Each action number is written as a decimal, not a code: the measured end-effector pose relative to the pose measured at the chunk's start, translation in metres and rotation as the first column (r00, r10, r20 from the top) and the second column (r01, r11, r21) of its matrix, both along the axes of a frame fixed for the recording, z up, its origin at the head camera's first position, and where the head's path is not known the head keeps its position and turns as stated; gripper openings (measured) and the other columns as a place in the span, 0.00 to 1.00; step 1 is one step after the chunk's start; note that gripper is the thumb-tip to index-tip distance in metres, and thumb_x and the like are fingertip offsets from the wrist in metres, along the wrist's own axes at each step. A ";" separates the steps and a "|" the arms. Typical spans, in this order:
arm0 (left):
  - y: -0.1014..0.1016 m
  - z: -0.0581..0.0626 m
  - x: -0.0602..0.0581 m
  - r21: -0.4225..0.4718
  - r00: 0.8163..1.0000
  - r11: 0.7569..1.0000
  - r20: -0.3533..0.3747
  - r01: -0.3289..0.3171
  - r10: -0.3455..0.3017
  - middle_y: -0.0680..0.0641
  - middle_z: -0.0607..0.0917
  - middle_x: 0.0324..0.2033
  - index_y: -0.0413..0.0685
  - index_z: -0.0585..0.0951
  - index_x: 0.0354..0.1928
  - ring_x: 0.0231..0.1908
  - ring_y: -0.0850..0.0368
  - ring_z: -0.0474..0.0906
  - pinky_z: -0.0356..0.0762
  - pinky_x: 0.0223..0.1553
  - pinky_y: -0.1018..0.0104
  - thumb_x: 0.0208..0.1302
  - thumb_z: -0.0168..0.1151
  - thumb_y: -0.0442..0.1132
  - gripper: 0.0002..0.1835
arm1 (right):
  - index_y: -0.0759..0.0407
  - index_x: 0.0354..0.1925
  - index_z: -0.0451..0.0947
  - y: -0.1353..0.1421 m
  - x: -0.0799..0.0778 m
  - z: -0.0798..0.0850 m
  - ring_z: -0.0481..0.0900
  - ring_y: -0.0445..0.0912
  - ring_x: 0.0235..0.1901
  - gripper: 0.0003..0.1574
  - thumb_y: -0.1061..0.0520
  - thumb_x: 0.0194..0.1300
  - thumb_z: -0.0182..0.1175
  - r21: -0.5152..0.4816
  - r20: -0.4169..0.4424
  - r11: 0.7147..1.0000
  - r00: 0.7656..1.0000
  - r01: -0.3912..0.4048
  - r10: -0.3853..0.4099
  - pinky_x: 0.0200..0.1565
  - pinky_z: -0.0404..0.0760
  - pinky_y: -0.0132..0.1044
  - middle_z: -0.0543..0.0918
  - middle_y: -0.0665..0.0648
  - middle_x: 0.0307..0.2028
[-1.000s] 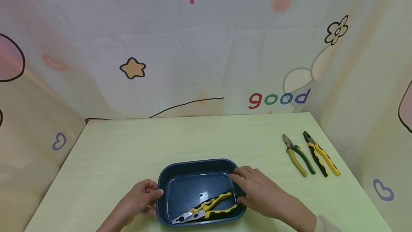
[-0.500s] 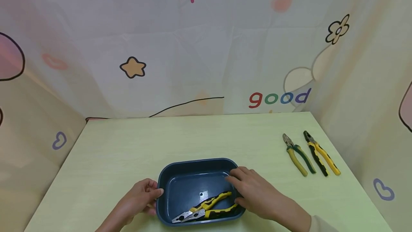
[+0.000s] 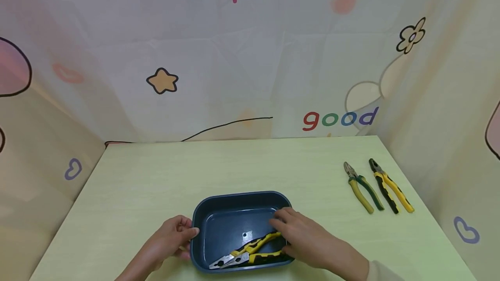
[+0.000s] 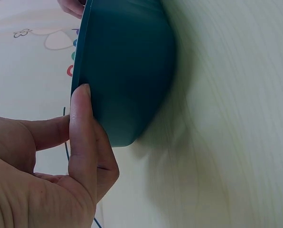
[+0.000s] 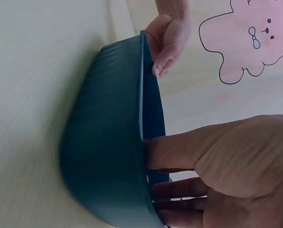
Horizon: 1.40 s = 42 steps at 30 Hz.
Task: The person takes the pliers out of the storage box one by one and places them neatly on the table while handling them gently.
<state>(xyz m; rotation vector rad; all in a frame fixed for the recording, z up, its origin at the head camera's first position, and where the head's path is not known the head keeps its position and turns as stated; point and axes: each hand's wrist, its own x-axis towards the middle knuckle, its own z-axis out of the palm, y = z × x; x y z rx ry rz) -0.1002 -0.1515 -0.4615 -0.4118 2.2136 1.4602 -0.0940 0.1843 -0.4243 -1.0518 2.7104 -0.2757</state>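
A dark blue rectangular plastic tub (image 3: 230, 222) sits at the near middle of the table. My left hand (image 3: 169, 241) pinches its left rim, thumb over the edge and fingers outside; the left wrist view shows this hand (image 4: 82, 142) against the tub wall. Yellow-and-black-handled pliers (image 3: 255, 245) with silver heads lie inside along the near side; I cannot tell whether two pairs overlap. Over the tub's right end, my right hand (image 3: 306, 237) reaches in, bent fingers spread above the handle ends. In the right wrist view its thumb (image 5: 167, 152) crosses the tub's rim, fingertips partly hidden inside.
Pliers with green handles (image 3: 363, 190) and another pair with yellow-and-black handles (image 3: 390, 187) lie on the table (image 3: 156, 177) at the far right. A printed curtain (image 3: 250, 64) hangs behind the table and along both sides.
My right hand has shifted left and farther into the tub, over the pliers' handle ends. The left hand, the tub and the pliers stay where they were.
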 end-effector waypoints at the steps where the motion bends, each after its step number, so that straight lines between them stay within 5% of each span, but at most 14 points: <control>1: 0.000 0.000 0.000 0.002 1.000 1.000 0.000 -0.001 0.001 0.43 0.79 0.31 0.37 0.75 0.46 0.27 0.52 0.78 0.84 0.25 0.65 0.73 0.63 0.34 0.08 | 0.59 0.62 0.79 -0.001 0.000 -0.001 0.75 0.51 0.60 0.34 0.57 0.58 0.78 -0.004 0.016 1.000 1.000 -0.001 0.001 0.59 0.81 0.45 0.78 0.56 0.59; 25: -0.001 0.000 0.002 0.022 1.000 1.000 -0.007 -0.013 0.013 0.43 0.79 0.31 0.37 0.75 0.45 0.25 0.52 0.78 0.83 0.24 0.65 0.73 0.63 0.32 0.07 | 0.53 0.62 0.79 -0.015 -0.010 -0.017 0.76 0.45 0.56 0.35 0.54 0.57 0.79 0.059 0.116 0.997 0.992 -0.055 0.048 0.59 0.80 0.41 0.80 0.51 0.56; 42: -0.002 0.000 0.002 0.046 1.000 0.999 -0.014 -0.007 0.008 0.43 0.79 0.29 0.38 0.75 0.45 0.25 0.52 0.77 0.82 0.23 0.65 0.72 0.63 0.33 0.07 | 0.50 0.56 0.81 -0.021 -0.014 -0.027 0.76 0.38 0.42 0.32 0.56 0.53 0.81 0.044 0.065 0.992 0.991 -0.116 0.113 0.47 0.80 0.35 0.82 0.45 0.43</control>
